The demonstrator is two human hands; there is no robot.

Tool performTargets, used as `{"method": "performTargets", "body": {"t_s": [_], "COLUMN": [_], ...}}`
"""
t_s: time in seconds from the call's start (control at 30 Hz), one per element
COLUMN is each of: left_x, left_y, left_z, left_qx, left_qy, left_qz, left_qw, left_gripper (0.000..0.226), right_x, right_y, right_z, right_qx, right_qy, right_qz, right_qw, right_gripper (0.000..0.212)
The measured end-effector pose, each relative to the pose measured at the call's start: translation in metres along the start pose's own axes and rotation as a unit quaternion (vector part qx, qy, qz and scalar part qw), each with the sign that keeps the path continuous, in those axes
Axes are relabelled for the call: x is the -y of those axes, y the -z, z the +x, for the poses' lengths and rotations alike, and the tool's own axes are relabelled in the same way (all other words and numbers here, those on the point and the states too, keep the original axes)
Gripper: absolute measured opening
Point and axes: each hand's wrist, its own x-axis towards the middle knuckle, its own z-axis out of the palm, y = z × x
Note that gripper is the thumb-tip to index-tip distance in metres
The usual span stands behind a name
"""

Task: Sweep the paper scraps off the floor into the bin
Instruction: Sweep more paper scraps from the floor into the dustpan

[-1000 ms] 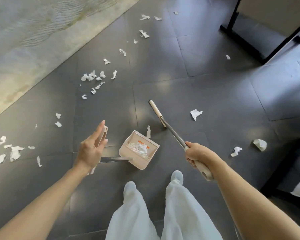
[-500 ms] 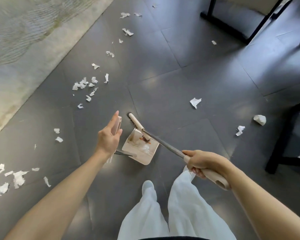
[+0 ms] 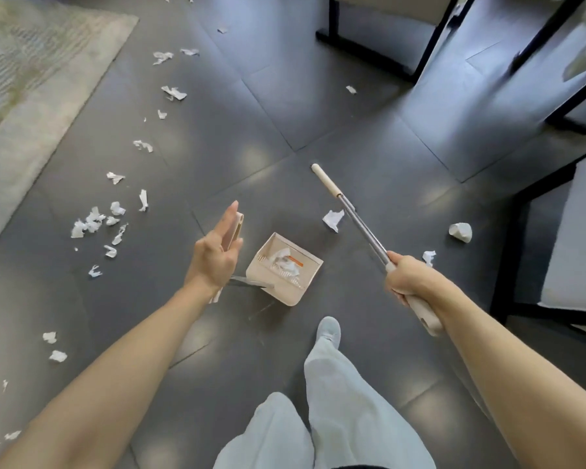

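Observation:
White paper scraps (image 3: 92, 221) lie scattered over the dark tile floor, mostly to the left. A beige dustpan (image 3: 285, 297) stands on the floor in front of my feet with several scraps inside. My left hand (image 3: 214, 255) holds its upright handle (image 3: 237, 228), thumb against it and fingers straight along it. My right hand (image 3: 408, 277) grips the broom (image 3: 359, 221) near the top of its handle. The broom head (image 3: 325, 181) points away, just beyond a single scrap (image 3: 334, 220) to the right of the dustpan.
A crumpled paper ball (image 3: 460, 231) and a small scrap (image 3: 428, 257) lie to the right. Black furniture legs (image 3: 366, 45) stand at the back, a dark chair frame (image 3: 518, 252) at the right. A pale rug (image 3: 31, 79) covers the far left. My legs (image 3: 329, 401) are below.
The broom head has swung from over the dustpan out to the right, past the lone scrap. My left hand still holds the dustpan handle; the view has shifted.

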Motion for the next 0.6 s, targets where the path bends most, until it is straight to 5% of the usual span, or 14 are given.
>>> {"method": "performTargets", "body": {"t_s": [0.17, 0.37, 0.5, 0.6], "left_x": [-0.035, -0.070, -0.072, -0.071], "left_y": [-0.040, -0.052, -0.053, -0.049], "left_z": [0.078, 0.137, 0.148, 0.148], "left_qx": [0.070, 0.106, 0.151, 0.172], "left_qy": [-0.030, -0.008, -0.036, -0.047], "left_qz": [0.029, -0.016, 0.006, -0.003], "left_qw": [0.997, 0.994, 0.988, 0.984], "left_gripper": [0.068, 0.066, 0.068, 0.070], "right_x": [0.009, 0.035, 0.036, 0.030], "right_y": [0.054, 0.041, 0.033, 0.046], "right_z": [0.057, 0.057, 0.034, 0.010], "right_qx": [0.002, 0.090, 0.173, 0.192], "right_qy": [-0.036, -0.039, -0.083, -0.080], "right_qz": [-0.016, -0.013, 0.177, 0.221], "right_qw": [0.999, 0.995, 0.965, 0.953], "right_gripper": [0.041, 0.071, 0.070, 0.068]}}
